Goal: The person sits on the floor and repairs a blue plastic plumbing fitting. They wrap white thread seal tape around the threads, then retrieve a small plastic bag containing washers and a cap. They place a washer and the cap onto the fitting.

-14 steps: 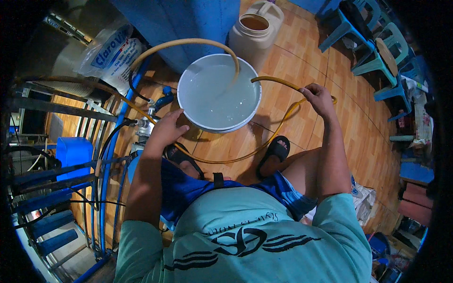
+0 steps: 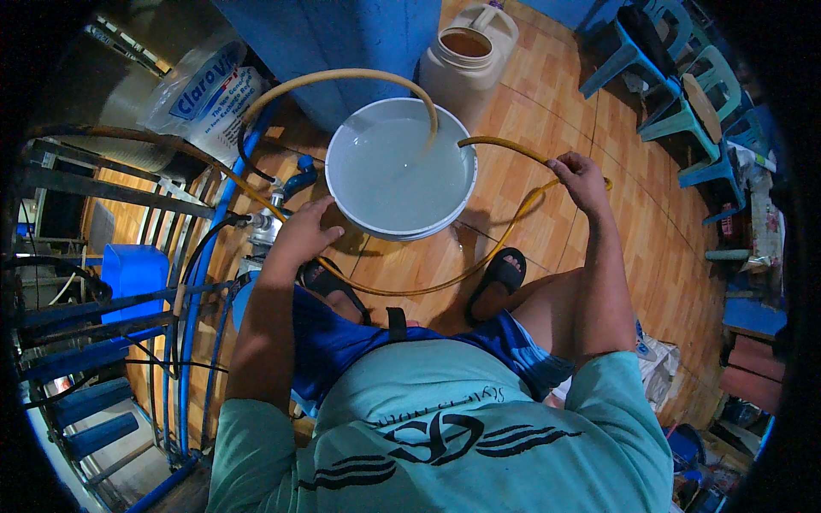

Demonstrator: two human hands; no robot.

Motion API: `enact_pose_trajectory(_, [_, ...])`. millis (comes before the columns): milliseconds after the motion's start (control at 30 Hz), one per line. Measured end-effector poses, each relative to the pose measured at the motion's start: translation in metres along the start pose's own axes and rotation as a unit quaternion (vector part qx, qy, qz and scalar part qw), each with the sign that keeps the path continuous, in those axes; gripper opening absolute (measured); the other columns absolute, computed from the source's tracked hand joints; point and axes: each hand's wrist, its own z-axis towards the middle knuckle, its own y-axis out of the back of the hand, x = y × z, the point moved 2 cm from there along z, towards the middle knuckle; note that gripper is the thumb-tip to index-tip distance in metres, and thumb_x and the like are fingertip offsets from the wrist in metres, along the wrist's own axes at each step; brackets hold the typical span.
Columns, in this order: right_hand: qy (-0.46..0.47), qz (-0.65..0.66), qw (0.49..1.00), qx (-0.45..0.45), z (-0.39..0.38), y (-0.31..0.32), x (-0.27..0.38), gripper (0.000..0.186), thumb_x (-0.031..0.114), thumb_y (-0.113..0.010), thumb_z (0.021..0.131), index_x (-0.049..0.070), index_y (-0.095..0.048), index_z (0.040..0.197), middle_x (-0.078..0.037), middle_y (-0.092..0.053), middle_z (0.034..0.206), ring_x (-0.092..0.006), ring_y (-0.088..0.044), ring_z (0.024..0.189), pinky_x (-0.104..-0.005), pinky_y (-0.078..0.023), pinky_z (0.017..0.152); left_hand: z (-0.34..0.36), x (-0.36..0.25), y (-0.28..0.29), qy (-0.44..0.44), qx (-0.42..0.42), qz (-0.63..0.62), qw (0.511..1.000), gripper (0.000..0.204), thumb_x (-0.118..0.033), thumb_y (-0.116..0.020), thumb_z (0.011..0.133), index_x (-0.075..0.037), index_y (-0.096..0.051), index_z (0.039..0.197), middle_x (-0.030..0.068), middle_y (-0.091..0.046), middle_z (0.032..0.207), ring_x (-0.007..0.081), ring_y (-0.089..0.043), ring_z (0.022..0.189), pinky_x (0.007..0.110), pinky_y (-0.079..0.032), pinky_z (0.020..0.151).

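A white bucket (image 2: 334, 178) of cloudy water stands on the floor ahead of me. Over its far rim arches a thick tan hose (image 2: 344, 74), its end dipping into the water. My right hand (image 2: 581, 181) pinches a thinner yellow-brown hose (image 2: 510, 147), whose free end reaches the bucket's right rim. The rest of that hose loops over the floor between my feet and runs off to the left. With thumb and fingers apart, my left hand (image 2: 305, 231) is beside the bucket's lower left, over a metal pump (image 2: 263, 232); whether it touches the pump is hidden.
Behind the bucket are a blue container (image 2: 342, 34) and a beige jug (image 2: 462, 73) without a lid. A printed sack (image 2: 205, 98) leans at the upper left, above a metal frame with blue pipes (image 2: 198, 299). Plastic chairs (image 2: 637, 51) line the right side.
Both hands hold nearly the same place. The view has shifted slightly, and the ripples and glints on the water look different.
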Motion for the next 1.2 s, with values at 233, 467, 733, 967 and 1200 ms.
enact_pose_trajectory(233, [-0.010, -0.017, 1.000, 0.009, -0.006, 0.001, 0.012, 0.037, 0.039, -0.070, 0.087, 0.004, -0.070, 0.095, -0.008, -0.069, 0.080, -0.0178, -0.062, 0.072, -0.0328, -0.048, 0.068, -0.004, -0.008, 0.006, 0.005, -0.005, -0.010, 1.000, 0.068, -0.030, -0.073, 0.080, -0.006, -0.049, 0.139, 0.0236, -0.055, 0.132, 0.0376, -0.054, 0.122, 0.042, -0.043, 0.103])
enact_pose_trajectory(467, [-0.003, -0.034, 0.999, 0.000, -0.004, 0.004, 0.014, 0.036, 0.039, -0.070, 0.086, 0.004, -0.070, 0.095, -0.009, -0.070, 0.083, -0.0183, -0.064, 0.075, -0.0336, -0.049, 0.069, -0.003, -0.007, 0.006, 0.001, -0.015, -0.003, 1.000, 0.068, -0.029, -0.073, 0.080, -0.007, -0.048, 0.139, 0.0242, -0.054, 0.132, 0.0378, -0.054, 0.121, 0.041, -0.043, 0.103])
enact_pose_trajectory(733, [-0.004, -0.036, 0.999, -0.003, -0.004, 0.004, 0.019, 0.035, 0.039, -0.071, 0.086, 0.005, -0.070, 0.094, -0.007, -0.069, 0.080, -0.0170, -0.062, 0.072, -0.0327, -0.048, 0.067, -0.002, -0.002, 0.003, -0.006, -0.012, -0.009, 1.000, 0.068, -0.031, -0.072, 0.081, -0.007, -0.048, 0.140, 0.0236, -0.054, 0.133, 0.0374, -0.054, 0.121, 0.041, -0.043, 0.103])
enact_pose_trajectory(967, [0.000, -0.014, 1.000, -0.006, -0.004, 0.002, 0.018, 0.035, 0.039, -0.072, 0.085, 0.004, -0.070, 0.093, -0.006, -0.068, 0.077, -0.0162, -0.061, 0.070, -0.0316, -0.047, 0.065, 0.001, 0.001, 0.001, -0.001, -0.007, 0.002, 1.000, 0.069, -0.032, -0.072, 0.080, -0.008, -0.047, 0.140, 0.0232, -0.053, 0.134, 0.0369, -0.053, 0.123, 0.042, -0.043, 0.103])
enact_pose_trajectory(1200, [-0.003, -0.022, 1.000, -0.011, -0.004, 0.003, 0.019, 0.035, 0.038, -0.072, 0.085, 0.004, -0.070, 0.093, -0.007, -0.068, 0.078, -0.0166, -0.061, 0.071, -0.0321, -0.047, 0.066, 0.002, 0.000, 0.001, -0.001, -0.008, -0.003, 1.000, 0.068, -0.030, -0.072, 0.080, -0.008, -0.047, 0.140, 0.0224, -0.053, 0.135, 0.0360, -0.053, 0.124, 0.041, -0.043, 0.104])
